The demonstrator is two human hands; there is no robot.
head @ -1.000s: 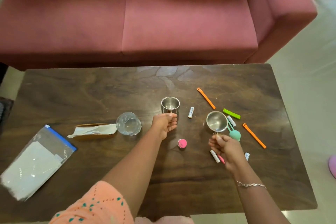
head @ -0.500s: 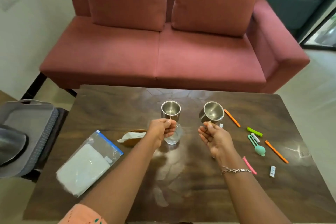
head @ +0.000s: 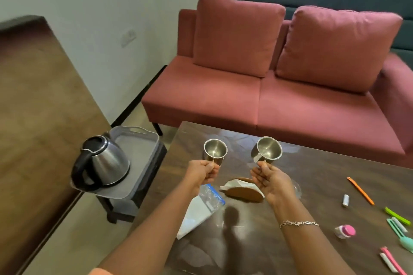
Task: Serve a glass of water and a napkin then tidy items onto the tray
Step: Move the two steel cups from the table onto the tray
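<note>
1. steel cups first: the left hand (head: 205, 172) grips the thin handle of one steel cup (head: 215, 152), and the right hand (head: 271, 182) grips the handle of a wider steel cup (head: 268, 148). both are held in the air above the far-left part of the surface (head: 312, 172).
2. tidying looks barely begun: the grey tray (head: 134, 131), on a dark stand (head: 134, 196) just left of the surface, carries only an electric kettle (head: 102, 163).
3. the napkin (head: 234, 185) sits in its wooden holder (head: 243, 194) below the right hand. the glass (head: 298, 190) is mostly hidden behind that hand, so i cannot tell whether it holds water.
4. left to gather: zip bag (head: 201, 205), orange clip (head: 359, 190), battery (head: 346, 200), green clip (head: 397, 215), pink clips (head: 391, 260).
5. the kettle fills the tray's near end, so the cups would have to pass it to reach the far end.
</note>
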